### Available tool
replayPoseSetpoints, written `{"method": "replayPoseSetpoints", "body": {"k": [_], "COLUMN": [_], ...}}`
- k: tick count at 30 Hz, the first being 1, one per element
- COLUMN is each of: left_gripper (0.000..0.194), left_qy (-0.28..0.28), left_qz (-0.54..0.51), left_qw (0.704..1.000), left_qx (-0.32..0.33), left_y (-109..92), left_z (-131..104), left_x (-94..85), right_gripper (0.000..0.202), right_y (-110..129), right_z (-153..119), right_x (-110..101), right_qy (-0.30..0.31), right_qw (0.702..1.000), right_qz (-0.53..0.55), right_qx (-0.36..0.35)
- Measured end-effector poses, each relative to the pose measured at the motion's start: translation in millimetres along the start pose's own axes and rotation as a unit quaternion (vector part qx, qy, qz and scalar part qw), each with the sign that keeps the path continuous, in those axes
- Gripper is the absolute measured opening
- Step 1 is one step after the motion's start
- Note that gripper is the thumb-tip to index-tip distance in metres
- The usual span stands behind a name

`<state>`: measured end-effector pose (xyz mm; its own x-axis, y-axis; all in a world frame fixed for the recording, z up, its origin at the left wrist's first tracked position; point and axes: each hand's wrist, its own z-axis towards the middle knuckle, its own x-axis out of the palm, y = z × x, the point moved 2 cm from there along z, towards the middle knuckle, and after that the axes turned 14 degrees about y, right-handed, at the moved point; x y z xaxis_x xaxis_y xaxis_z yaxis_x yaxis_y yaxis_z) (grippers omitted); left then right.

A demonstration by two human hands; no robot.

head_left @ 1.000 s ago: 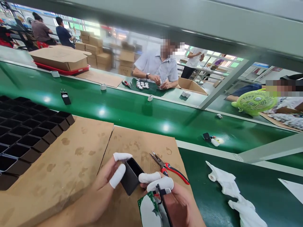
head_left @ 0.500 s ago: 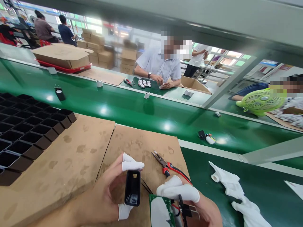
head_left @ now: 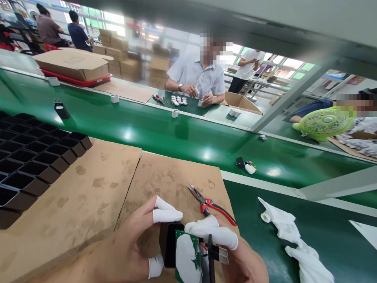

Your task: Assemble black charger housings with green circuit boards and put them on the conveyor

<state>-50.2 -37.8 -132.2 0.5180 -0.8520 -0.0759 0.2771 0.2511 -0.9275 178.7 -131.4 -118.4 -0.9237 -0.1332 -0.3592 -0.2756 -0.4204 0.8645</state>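
Observation:
My left hand (head_left: 141, 232), with white finger cots on its fingertips, is closed around a black plastic housing (head_left: 167, 245) whose open end faces right. My right hand (head_left: 232, 243), also in white finger cots, grips a green circuit board (head_left: 196, 245) coated with white compound. Red and black wires join the board to a black plug end with metal prongs (head_left: 219, 253). The board's left edge overlaps the housing's mouth; whether it has entered cannot be told. Long-nose pliers (head_left: 205, 202) with red and black handles lie on the cardboard just beyond my right hand.
Rows of empty black housings (head_left: 38, 157) stand at the left on a cardboard sheet (head_left: 97, 184). A green conveyor belt (head_left: 141, 133) runs across, carrying scattered chargers. A crumpled white cloth (head_left: 294, 236) lies right. Across the belt, a person (head_left: 196, 76) handles small white parts; a green fan (head_left: 326, 122) stands nearby.
My right hand has brought the circuit board left, up against the housing's mouth. The left hand has turned the housing slightly. Items on the belt have shifted left.

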Motion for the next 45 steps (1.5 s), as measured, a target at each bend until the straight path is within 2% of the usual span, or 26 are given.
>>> {"method": "replayPoseSetpoints", "body": {"k": [5, 8, 11, 16, 22, 27, 33, 45], "left_gripper": [0.087, 0.083, 0.078, 0.083, 0.080, 0.089, 0.098, 0.103], "left_qy": [0.014, 0.017, 0.014, 0.016, 0.011, 0.018, 0.010, 0.016], "left_qz": [0.001, 0.005, 0.000, 0.017, 0.030, 0.027, 0.037, 0.058], "left_qw": [1.000, 1.000, 1.000, 1.000, 0.999, 0.999, 0.999, 0.998], "left_qx": [-0.012, -0.009, -0.009, -0.012, -0.011, -0.015, -0.004, 0.004], "left_y": [-3, -4, -3, -2, -4, -3, -3, -5], "left_z": [0, 0, 1, 0, -1, -1, 0, 2], "left_x": [-1.2, -1.2, -1.1, -2.2, -2.3, -2.2, -4.1, -6.4], "right_gripper": [0.099, 0.096, 0.091, 0.095, 0.093, 0.090, 0.098, 0.101], "right_y": [-16, -10, 1, 12, 12, 14, 17, 15], "right_z": [-15, -8, 7, 21, 22, 22, 24, 29], "right_x": [-1, 0, 0, -4, -5, -5, -6, -5], "right_qy": [-0.025, -0.023, 0.005, 0.042, 0.046, 0.025, 0.047, 0.056], "right_qw": [0.999, 0.998, 0.999, 0.996, 0.995, 0.995, 0.990, 0.988], "right_qz": [-0.039, -0.053, -0.052, -0.066, -0.082, -0.093, -0.128, -0.125], "right_qx": [0.013, 0.003, -0.013, -0.031, -0.028, -0.020, -0.016, -0.068]}}
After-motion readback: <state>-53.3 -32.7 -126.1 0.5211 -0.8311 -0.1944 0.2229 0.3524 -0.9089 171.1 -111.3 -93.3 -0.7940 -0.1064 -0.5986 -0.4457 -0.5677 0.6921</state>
